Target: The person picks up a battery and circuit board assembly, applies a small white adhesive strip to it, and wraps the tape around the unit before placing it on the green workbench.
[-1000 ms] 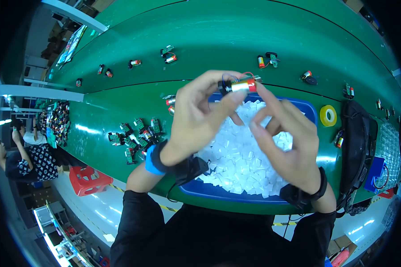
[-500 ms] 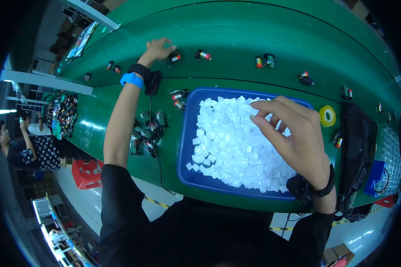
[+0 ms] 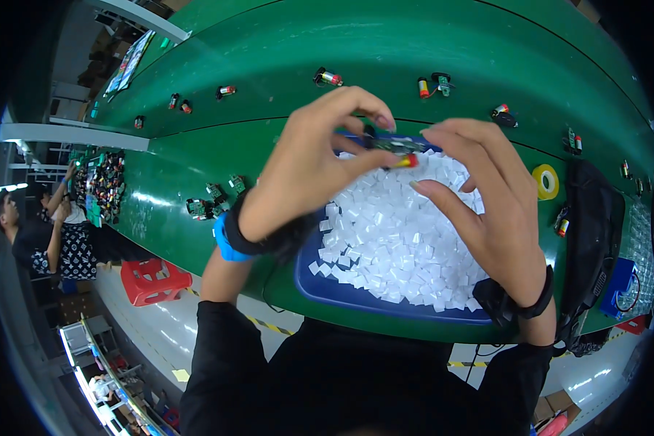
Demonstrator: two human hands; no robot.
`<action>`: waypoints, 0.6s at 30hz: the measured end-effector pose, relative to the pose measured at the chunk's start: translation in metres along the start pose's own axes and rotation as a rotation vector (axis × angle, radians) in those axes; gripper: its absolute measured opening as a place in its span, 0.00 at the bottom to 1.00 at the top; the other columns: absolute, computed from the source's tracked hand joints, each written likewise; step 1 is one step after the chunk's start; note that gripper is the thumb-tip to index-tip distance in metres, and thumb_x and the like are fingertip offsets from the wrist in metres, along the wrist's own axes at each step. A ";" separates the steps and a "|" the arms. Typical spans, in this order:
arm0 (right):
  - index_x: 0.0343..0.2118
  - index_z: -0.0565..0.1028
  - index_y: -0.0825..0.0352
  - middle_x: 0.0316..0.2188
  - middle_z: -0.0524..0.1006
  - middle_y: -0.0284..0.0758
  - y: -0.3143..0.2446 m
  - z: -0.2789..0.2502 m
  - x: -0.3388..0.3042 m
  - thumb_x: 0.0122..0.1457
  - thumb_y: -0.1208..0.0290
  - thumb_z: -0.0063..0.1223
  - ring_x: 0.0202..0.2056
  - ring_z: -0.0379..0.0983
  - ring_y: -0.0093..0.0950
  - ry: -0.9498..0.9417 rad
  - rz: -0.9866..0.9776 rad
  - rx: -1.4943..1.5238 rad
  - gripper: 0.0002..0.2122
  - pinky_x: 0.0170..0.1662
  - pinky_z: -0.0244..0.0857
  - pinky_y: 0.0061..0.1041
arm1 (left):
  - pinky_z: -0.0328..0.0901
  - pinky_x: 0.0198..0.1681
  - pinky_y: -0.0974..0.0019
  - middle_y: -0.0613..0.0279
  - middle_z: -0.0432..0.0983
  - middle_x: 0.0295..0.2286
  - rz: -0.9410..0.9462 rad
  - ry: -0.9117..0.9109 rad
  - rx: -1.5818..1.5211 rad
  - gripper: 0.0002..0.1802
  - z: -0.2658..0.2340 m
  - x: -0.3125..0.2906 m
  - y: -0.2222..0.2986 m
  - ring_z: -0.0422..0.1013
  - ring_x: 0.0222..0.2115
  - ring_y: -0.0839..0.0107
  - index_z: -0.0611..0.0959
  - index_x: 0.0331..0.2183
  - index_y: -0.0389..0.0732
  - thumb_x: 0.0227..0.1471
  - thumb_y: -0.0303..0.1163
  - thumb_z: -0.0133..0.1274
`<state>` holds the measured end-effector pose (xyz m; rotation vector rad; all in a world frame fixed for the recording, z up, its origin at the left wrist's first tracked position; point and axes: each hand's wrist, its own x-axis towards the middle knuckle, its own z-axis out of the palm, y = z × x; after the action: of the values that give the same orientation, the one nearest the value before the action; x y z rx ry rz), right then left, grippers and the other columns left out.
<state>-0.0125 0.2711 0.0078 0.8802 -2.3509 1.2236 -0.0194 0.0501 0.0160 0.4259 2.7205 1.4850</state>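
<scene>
Your left thumb and fingers are closing round a small circuit-board assembly, pinching it with its red-and-yellow end poking out, and you're holding it just above the blue tray. Your left hand is bringing it in now; half a second ago that hand was reaching out over the far strip of the green table, and the piece that was lying by its fingers is missing from there. So you're starting on a fresh piece, it seems, with the handling of this one only beginning. Your right hand is hovering opposite, thumb and forefinger spreading well apart, wider than a moment ago, the forefinger almost meeting the board's near end.

Farther out, white squares are filling the tray, a yellow tape roll is sitting off its right side, more boards are lying to the left, and other assemblies are dotting the far strip.

Now for what's escaping us: motion is blurring the board, so its wires and parts aren't showing clearly. Whether your right forefinger is touching it, or carrying anything thin, I'm not able to tell. Your left hand and wrist are covering the tray's upper-left corner.
</scene>
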 end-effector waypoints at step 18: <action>0.34 0.81 0.73 0.31 0.78 0.41 0.009 -0.010 0.001 0.38 0.85 0.66 0.30 0.78 0.31 -0.007 -0.431 -0.251 0.15 0.28 0.72 0.24 | 0.76 0.34 0.67 0.55 0.79 0.37 -0.361 -0.312 -0.798 0.15 -0.009 0.005 -0.005 0.76 0.31 0.72 0.79 0.43 0.33 0.60 0.35 0.55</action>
<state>-0.0193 0.2826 0.0087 1.2176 -2.1048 0.7365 -0.0271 0.0413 0.0173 0.1058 1.6621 1.9847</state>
